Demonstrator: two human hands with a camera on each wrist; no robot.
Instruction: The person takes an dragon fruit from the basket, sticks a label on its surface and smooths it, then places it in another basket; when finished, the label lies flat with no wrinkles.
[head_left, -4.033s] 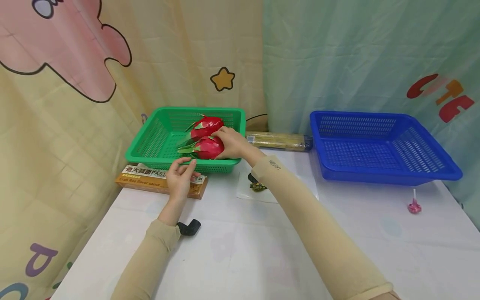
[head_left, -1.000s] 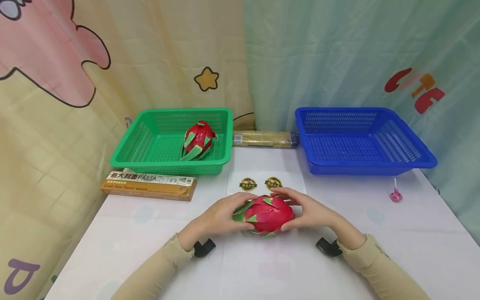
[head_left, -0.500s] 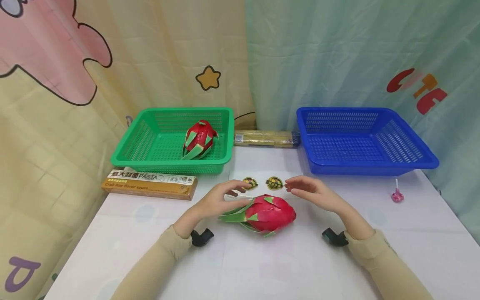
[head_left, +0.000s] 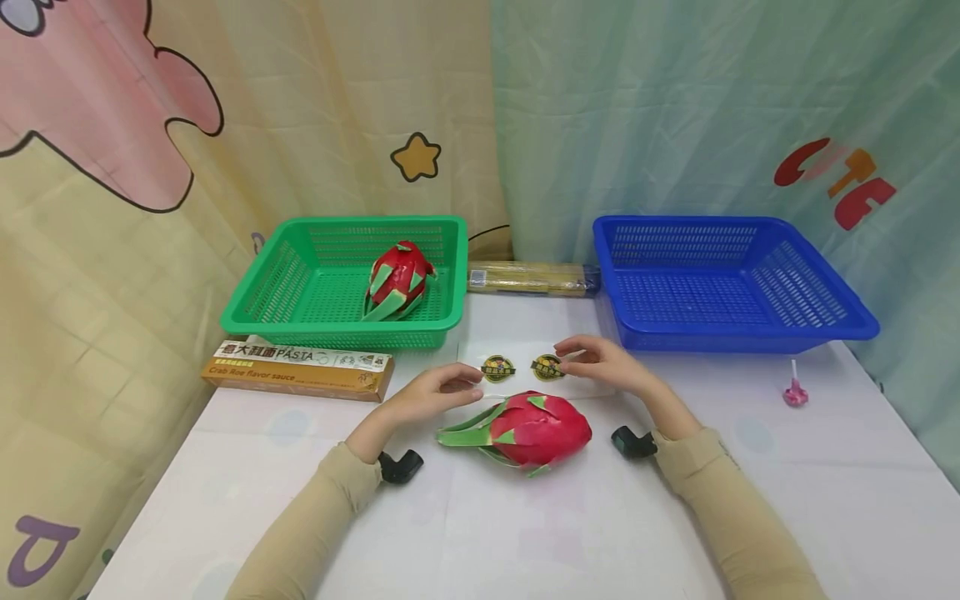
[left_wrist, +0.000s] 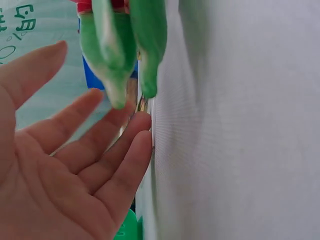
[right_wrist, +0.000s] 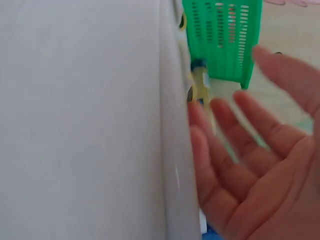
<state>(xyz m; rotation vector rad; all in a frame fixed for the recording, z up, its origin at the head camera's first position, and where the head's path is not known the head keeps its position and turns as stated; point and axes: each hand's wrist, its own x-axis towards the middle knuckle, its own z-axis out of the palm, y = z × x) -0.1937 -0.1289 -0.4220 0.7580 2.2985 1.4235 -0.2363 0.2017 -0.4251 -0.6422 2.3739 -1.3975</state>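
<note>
Since the frame before, right hand (head_left: 603, 364) has shifted inward, left hand (head_left: 429, 394) slightly outward. Nearest, one fruit (head_left: 543, 429) lies loose on the table (head_left: 525, 533). Judgement: reach past it without nudging, pinching the sheet (head_left: 522, 354) behind lightly by its edges. Both hands part-open, fingers softly bent, gripping nothing; fingertips near the labels (head_left: 498, 368), contact cannot be told.

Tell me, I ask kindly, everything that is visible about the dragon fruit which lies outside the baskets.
The dragon fruit has a glossy, red-pink, rounded body with small green scales and long green leaves at one end. It looks whole; whether it is real or artificial cannot be told. It lies on its side on the white table, leaves toward the person's left. Neither hand holds it: the left hand is near the leaves, the right hand beyond the other end.
</note>
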